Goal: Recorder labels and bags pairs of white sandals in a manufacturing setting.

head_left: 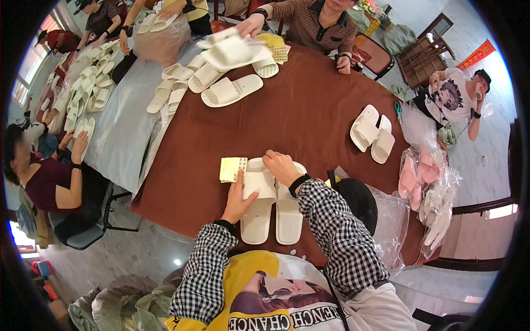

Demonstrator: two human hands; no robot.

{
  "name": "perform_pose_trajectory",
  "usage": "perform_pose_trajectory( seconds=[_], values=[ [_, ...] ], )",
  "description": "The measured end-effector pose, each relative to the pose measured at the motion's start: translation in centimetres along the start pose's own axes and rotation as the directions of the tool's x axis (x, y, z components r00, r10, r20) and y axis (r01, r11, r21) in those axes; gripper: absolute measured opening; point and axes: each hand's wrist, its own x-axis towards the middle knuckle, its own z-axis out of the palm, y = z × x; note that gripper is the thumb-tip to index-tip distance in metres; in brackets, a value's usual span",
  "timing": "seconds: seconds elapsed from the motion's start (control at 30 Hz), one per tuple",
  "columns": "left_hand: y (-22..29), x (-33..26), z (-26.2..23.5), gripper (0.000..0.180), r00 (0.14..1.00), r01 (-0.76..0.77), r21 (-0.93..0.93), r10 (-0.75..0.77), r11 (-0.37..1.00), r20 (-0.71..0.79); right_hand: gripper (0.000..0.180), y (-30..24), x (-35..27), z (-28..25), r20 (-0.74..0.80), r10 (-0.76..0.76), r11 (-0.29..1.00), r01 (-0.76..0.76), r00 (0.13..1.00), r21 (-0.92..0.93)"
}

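Observation:
A pair of white slippers lies on the brown tablecloth in front of me, toes away. My left hand (237,199) grips the left slipper (255,223) at its side, thumb on the strap, fingers along the edge. Its fingertips overlap a small yellow sticker sheet (230,169); whether they hold the sheet is unclear. My right hand (280,167) is bent over the toe end of the left slipper, between the two straps, fingers closed. Anything in those fingertips is hidden. Under the right wrist lies the right slipper (289,223), partly covered.
Another slipper pair (371,134) lies at right. A black rounded object (358,205) sits by my right forearm, near bagged pink and white slippers (425,176). Across the table, a co-worker's hand (252,25) is over piled slippers (232,91). More slippers (88,91) cover the left table.

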Motion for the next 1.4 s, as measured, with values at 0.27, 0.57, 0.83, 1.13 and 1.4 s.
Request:
perform_pose_trajectory(
  seconds=[0.27,0.57,0.83,1.13,1.4],
  values=[
    [0.4,-0.5,-0.2,0.089,1.000,-0.004,0.036,0.004,0.999,0.003,0.008,0.0,0.4,0.6,0.007,0.031,0.999,-0.032,0.999,0.012],
    [-0.4,-0.8,0.6,0.084,0.999,-0.030,0.104,0.028,0.994,0.019,0.011,1.1,-5.0,-4.5,0.049,0.214,0.854,-0.211,0.976,0.476],
    [0.1,0.3,-0.2,0.082,0.997,-0.073,-0.008,0.072,0.997,-0.030,0.009,-4.8,-19.9,-10.6,0.397,0.072,0.837,-0.271,0.915,0.475],
    [-1.0,-0.1,0.3,0.083,0.999,-0.050,-0.002,0.050,0.999,0.014,0.012,-9.5,-27.0,-3.8,0.284,0.263,0.811,-0.370,0.922,0.453],
    [-0.6,-0.2,0.0,0.085,0.999,-0.038,-0.003,0.038,0.999,0.024,0.019,-10.1,-26.7,-2.2,0.320,0.151,0.919,-0.252,0.935,0.302]
  ],
)
